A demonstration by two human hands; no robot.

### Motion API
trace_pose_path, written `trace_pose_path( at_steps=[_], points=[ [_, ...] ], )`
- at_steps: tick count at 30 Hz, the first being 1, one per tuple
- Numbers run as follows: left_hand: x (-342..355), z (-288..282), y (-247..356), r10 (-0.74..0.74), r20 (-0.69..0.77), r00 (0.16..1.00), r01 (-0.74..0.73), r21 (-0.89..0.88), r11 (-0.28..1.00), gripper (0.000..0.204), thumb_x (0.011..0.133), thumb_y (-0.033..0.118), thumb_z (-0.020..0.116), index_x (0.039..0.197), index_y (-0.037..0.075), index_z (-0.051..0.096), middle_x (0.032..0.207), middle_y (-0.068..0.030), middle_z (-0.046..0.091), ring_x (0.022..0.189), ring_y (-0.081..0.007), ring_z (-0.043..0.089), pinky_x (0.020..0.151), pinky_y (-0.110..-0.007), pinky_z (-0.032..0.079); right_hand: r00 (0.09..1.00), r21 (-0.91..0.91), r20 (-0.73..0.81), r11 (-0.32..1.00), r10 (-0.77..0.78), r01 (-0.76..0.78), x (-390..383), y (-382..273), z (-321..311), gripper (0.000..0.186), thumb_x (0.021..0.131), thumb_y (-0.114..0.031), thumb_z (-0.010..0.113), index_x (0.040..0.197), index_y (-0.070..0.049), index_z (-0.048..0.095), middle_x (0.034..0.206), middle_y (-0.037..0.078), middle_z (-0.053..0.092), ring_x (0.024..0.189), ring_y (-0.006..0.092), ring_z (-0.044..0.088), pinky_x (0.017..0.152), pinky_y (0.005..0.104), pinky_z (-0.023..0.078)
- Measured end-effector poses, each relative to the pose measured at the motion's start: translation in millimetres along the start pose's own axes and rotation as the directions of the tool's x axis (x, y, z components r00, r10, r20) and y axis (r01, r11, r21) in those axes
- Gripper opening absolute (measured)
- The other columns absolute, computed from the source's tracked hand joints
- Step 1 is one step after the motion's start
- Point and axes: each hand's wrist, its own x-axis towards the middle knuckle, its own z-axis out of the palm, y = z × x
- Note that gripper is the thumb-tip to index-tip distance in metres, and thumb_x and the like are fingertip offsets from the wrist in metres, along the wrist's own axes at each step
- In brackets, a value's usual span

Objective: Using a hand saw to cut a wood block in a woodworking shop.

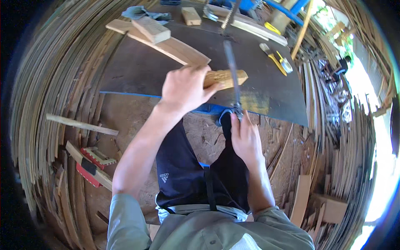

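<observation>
My left hand [183, 86] is closed around a short wooden block [227, 78] and holds it at the near side of the dark tabletop [196, 46]. In my right hand [246, 135] is the near end of a long, slim, saw-like metal tool [231, 62]. Its grey bar points away from me and passes over the block's right part. The bar is blurred, so I cannot tell its edge or whether it touches the wood. Just beyond my left hand lies a flat board [168, 48], with a pale block [151, 29] resting on it.
A brush [273, 58] and a yellow-and-white tool [285, 63] lie at the table's right. Another wood block [191, 16] and a crumpled blue cloth [146, 13] sit at the back. Stacked wood strips [62, 71] line both sides. A red-and-white object [98, 157] lies low left.
</observation>
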Motion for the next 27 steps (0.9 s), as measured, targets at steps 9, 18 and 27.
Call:
trace_pose_path(
  at_steps=[9, 18, 27],
  points=[
    [-3.8, 8.9, -1.3, 0.059, -0.013, 0.998, -0.058, 0.058, 0.997, 0.055, 0.093, 0.059, 0.076, 0.117, 0.009, 0.073, 0.088, -0.0141, 0.077, 0.083, -0.0321, 0.078, 0.071, -0.043, 0.062, 0.967, 0.18, 0.127, 0.953, 0.223, -0.243, 27.1, -16.3, 9.4, 0.029, 0.112, -0.025, 0.054, 0.11, 0.003, 0.055, 0.063, 0.027, 0.064, 0.059, 0.0464, 0.067, 0.055, 0.0559, 0.054],
    [-0.1, 5.1, 3.4, 0.003, 0.043, 0.999, -0.006, 0.06, 0.998, 0.055, 0.093, 0.06, 0.075, 0.117, 0.011, 0.072, 0.091, -0.0129, 0.077, 0.087, -0.033, 0.078, 0.075, -0.045, 0.062, 0.96, 0.224, 0.167, 0.94, 0.225, -0.259, 30.3, -9.0, 13.8, 0.025, 0.111, -0.023, 0.056, 0.111, 0.002, 0.054, 0.063, 0.025, 0.065, 0.059, 0.046, 0.068, 0.054, 0.0552, 0.054],
    [3.2, 2.0, 9.3, -0.066, 0.106, 0.992, 0.061, 0.053, 0.997, 0.055, 0.092, 0.062, 0.076, 0.116, 0.012, 0.073, 0.089, -0.0123, 0.076, 0.085, -0.0327, 0.078, 0.075, -0.045, 0.061, 0.963, 0.313, 0.173, 0.915, 0.208, -0.254, 33.9, -2.8, 11.1, 0.025, 0.111, -0.021, 0.056, 0.105, 0.003, 0.054, 0.061, 0.025, 0.064, 0.058, 0.0453, 0.068, 0.052, 0.0533, 0.053]
  ],
)
